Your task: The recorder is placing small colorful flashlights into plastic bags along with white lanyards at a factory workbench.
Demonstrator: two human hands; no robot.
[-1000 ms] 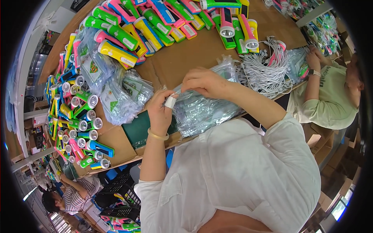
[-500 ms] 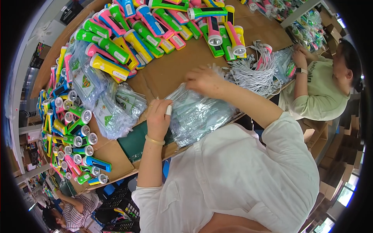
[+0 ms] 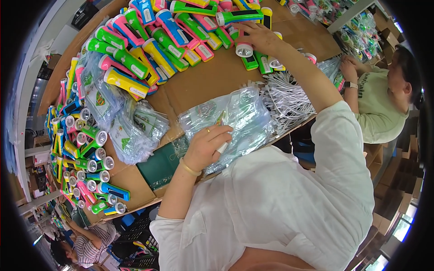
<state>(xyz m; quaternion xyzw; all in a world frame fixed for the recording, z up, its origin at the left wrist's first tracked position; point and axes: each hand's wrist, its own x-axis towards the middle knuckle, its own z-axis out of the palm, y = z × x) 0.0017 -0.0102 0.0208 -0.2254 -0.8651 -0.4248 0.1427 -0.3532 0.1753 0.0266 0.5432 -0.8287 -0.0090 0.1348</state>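
Observation:
My left hand (image 3: 207, 145) rests on a pile of clear plastic bags (image 3: 239, 118) at the near edge of the cardboard-covered table (image 3: 212, 77). Its fingers are closed on a small white piece (image 3: 222, 147). My right hand (image 3: 258, 37) is stretched far out to the heap of coloured flashlights (image 3: 158, 40). It grips a pink flashlight (image 3: 244, 49) whose round lens faces me. Green and yellow flashlights lie right beside that one.
Bundles of white cords (image 3: 285, 97) lie right of the bags. More flashlights stand in rows along the left edge (image 3: 86, 158), next to bags with green cards (image 3: 133, 131). A co-worker (image 3: 382, 106) sits at the right and another person (image 3: 77, 248) lower left.
My right hand left the bag pile and reached out to the far flashlights. My left hand, still holding the white piece, came down onto the bags.

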